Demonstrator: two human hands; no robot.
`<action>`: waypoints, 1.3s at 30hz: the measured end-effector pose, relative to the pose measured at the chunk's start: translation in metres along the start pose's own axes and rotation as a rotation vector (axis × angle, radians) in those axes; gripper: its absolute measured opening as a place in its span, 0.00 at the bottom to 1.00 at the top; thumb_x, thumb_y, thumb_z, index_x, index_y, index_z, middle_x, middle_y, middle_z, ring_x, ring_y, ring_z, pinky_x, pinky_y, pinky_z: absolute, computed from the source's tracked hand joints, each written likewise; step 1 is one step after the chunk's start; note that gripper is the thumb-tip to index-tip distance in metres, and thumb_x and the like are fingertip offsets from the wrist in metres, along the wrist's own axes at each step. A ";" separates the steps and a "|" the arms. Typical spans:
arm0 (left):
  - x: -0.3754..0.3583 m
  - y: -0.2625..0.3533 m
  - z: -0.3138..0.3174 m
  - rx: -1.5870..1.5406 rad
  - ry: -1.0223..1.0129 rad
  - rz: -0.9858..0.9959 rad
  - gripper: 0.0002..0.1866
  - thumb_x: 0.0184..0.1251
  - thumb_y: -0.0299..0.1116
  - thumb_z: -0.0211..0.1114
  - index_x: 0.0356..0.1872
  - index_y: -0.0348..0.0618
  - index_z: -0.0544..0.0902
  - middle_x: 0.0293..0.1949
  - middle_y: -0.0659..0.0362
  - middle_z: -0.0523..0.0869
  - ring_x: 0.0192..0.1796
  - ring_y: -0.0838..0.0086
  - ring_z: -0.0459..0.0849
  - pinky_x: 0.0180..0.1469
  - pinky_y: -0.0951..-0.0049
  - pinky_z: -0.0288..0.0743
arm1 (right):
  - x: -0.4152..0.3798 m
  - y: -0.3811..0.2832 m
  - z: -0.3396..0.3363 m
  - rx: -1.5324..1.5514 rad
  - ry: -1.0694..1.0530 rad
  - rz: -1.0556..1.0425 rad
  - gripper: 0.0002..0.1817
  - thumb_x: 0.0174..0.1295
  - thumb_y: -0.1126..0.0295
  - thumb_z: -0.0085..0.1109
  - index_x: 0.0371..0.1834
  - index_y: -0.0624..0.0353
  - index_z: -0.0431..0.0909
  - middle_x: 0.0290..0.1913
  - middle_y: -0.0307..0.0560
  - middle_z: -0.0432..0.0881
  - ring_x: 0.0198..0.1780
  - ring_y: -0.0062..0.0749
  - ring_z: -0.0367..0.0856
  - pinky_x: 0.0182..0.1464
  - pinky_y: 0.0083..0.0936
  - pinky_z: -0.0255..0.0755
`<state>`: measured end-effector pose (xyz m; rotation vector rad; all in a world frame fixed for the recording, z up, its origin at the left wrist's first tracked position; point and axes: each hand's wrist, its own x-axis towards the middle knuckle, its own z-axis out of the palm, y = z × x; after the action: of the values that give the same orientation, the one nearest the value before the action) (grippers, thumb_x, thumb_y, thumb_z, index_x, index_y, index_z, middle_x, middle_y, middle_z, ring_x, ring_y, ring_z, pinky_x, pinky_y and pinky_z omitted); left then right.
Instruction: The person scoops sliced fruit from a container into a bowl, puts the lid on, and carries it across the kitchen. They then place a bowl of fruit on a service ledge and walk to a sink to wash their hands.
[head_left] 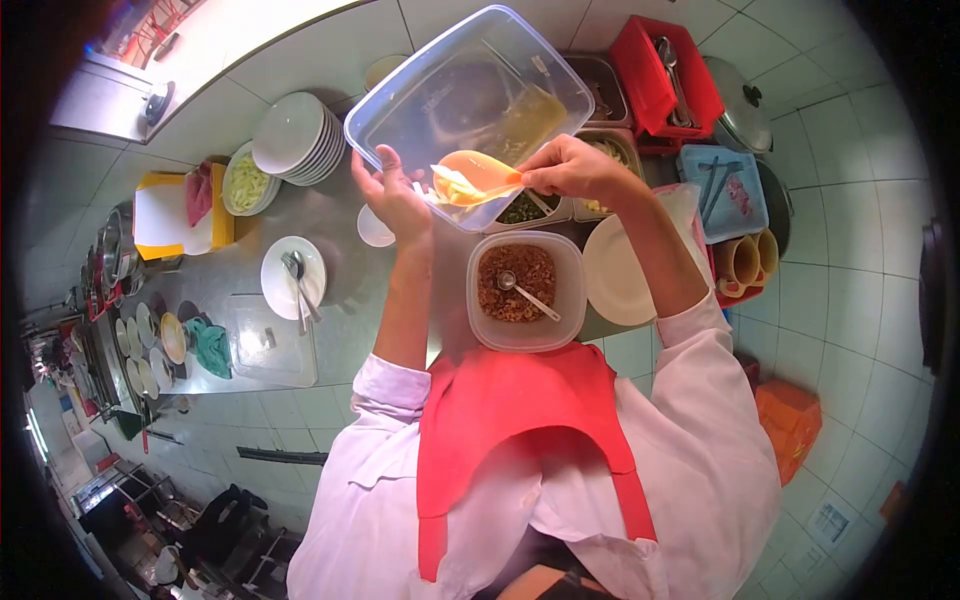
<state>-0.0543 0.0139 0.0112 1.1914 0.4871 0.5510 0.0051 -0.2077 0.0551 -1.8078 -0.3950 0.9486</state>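
My left hand grips the near edge of a large clear plastic container, tilted up over the steel counter. My right hand holds an orange plastic spoon at the container's rim, with pale yellowish food on it. Yellowish contents show through the container's wall. Just below the hands stands a clear tub of brown minced food with a metal spoon in it.
A stack of white plates, a bowl of shredded vegetables, a plate with spoons, a white plate, a red basket of utensils, a pot lid and a blue box crowd the counter.
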 end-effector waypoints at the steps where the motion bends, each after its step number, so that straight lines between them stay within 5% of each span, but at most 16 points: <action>1: 0.002 -0.003 -0.001 -0.002 -0.006 -0.024 0.35 0.70 0.56 0.57 0.66 0.39 0.60 0.47 0.48 0.70 0.36 0.65 0.78 0.37 0.67 0.76 | -0.004 -0.005 -0.003 0.016 0.008 0.000 0.13 0.62 0.70 0.60 0.45 0.68 0.85 0.23 0.30 0.74 0.25 0.12 0.66 0.25 0.15 0.58; 5: 0.005 -0.008 0.003 -0.107 0.018 -0.114 0.32 0.70 0.54 0.58 0.64 0.43 0.62 0.40 0.55 0.71 0.29 0.71 0.77 0.25 0.73 0.70 | -0.016 -0.001 -0.022 0.065 0.071 -0.045 0.14 0.62 0.70 0.61 0.46 0.68 0.84 0.24 0.31 0.75 0.24 0.12 0.67 0.24 0.12 0.58; 9: 0.009 -0.013 0.005 -0.040 -0.040 -0.171 0.37 0.69 0.62 0.51 0.67 0.45 0.56 0.48 0.47 0.70 0.33 0.58 0.81 0.30 0.59 0.75 | -0.041 0.000 -0.050 0.056 0.202 -0.010 0.14 0.62 0.68 0.62 0.47 0.65 0.84 0.24 0.32 0.77 0.24 0.11 0.68 0.24 0.12 0.60; 20: 0.021 -0.028 0.005 -0.083 -0.055 -0.188 0.38 0.69 0.62 0.52 0.68 0.48 0.53 0.53 0.43 0.69 0.35 0.54 0.81 0.35 0.51 0.74 | -0.117 0.059 -0.101 -0.014 0.712 0.076 0.14 0.59 0.65 0.61 0.46 0.58 0.86 0.24 0.35 0.79 0.25 0.13 0.71 0.24 0.15 0.63; 22: 0.025 -0.039 0.003 -0.077 -0.043 -0.122 0.38 0.70 0.62 0.51 0.69 0.47 0.53 0.58 0.43 0.67 0.43 0.53 0.79 0.40 0.50 0.76 | -0.113 0.085 -0.086 -0.526 0.870 0.114 0.12 0.57 0.66 0.62 0.43 0.51 0.87 0.26 0.46 0.84 0.27 0.25 0.80 0.29 0.25 0.72; 23: 0.024 -0.038 0.004 -0.097 -0.039 -0.088 0.38 0.69 0.62 0.52 0.69 0.47 0.54 0.60 0.44 0.65 0.48 0.54 0.76 0.43 0.50 0.76 | -0.108 0.097 -0.072 -0.762 0.895 0.166 0.12 0.55 0.66 0.61 0.42 0.46 0.88 0.31 0.54 0.85 0.33 0.41 0.86 0.37 0.36 0.77; 28: 0.012 -0.026 0.006 -0.172 -0.032 -0.142 0.39 0.68 0.62 0.53 0.70 0.46 0.55 0.65 0.48 0.61 0.58 0.57 0.68 0.52 0.51 0.75 | -0.116 0.092 -0.060 -0.955 1.072 0.137 0.14 0.53 0.68 0.61 0.43 0.52 0.87 0.34 0.54 0.85 0.37 0.48 0.85 0.40 0.37 0.78; 30: 0.014 -0.025 0.005 -0.207 -0.084 -0.113 0.39 0.67 0.63 0.54 0.69 0.46 0.56 0.64 0.48 0.61 0.57 0.58 0.68 0.53 0.51 0.74 | -0.121 0.054 -0.066 -0.662 1.269 -0.020 0.13 0.53 0.69 0.61 0.43 0.54 0.86 0.34 0.53 0.85 0.36 0.46 0.85 0.40 0.33 0.78; 31: 0.016 -0.026 0.002 -0.212 -0.143 -0.122 0.39 0.67 0.63 0.54 0.69 0.46 0.57 0.62 0.49 0.63 0.56 0.58 0.68 0.55 0.50 0.72 | -0.119 0.033 -0.067 -0.652 1.259 -0.031 0.13 0.53 0.69 0.61 0.43 0.54 0.86 0.34 0.53 0.85 0.36 0.46 0.85 0.40 0.33 0.78; 33: 0.016 -0.029 0.005 -0.211 -0.145 -0.078 0.40 0.68 0.62 0.54 0.70 0.46 0.56 0.59 0.49 0.65 0.55 0.58 0.69 0.56 0.49 0.72 | -0.110 -0.006 -0.058 -0.711 1.118 -0.403 0.12 0.54 0.71 0.61 0.42 0.55 0.86 0.32 0.50 0.84 0.34 0.43 0.84 0.37 0.32 0.77; 36: 0.016 -0.036 0.003 -0.235 -0.199 -0.080 0.40 0.68 0.61 0.54 0.71 0.46 0.55 0.58 0.49 0.66 0.56 0.57 0.70 0.57 0.49 0.72 | -0.069 -0.037 -0.032 -0.904 0.812 -0.507 0.12 0.55 0.76 0.60 0.44 0.59 0.84 0.28 0.48 0.80 0.27 0.38 0.79 0.31 0.31 0.72; 39: 0.013 -0.039 0.006 -0.314 -0.276 -0.084 0.41 0.69 0.60 0.55 0.72 0.46 0.54 0.57 0.47 0.67 0.57 0.57 0.70 0.58 0.50 0.71 | -0.013 -0.032 -0.014 -1.035 0.612 -0.472 0.12 0.57 0.71 0.57 0.43 0.54 0.85 0.34 0.50 0.81 0.34 0.49 0.82 0.38 0.40 0.75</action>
<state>-0.0352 0.0076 -0.0251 0.9230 0.2045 0.3671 0.0124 -0.2113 0.0920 -2.6030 -0.9649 -0.2553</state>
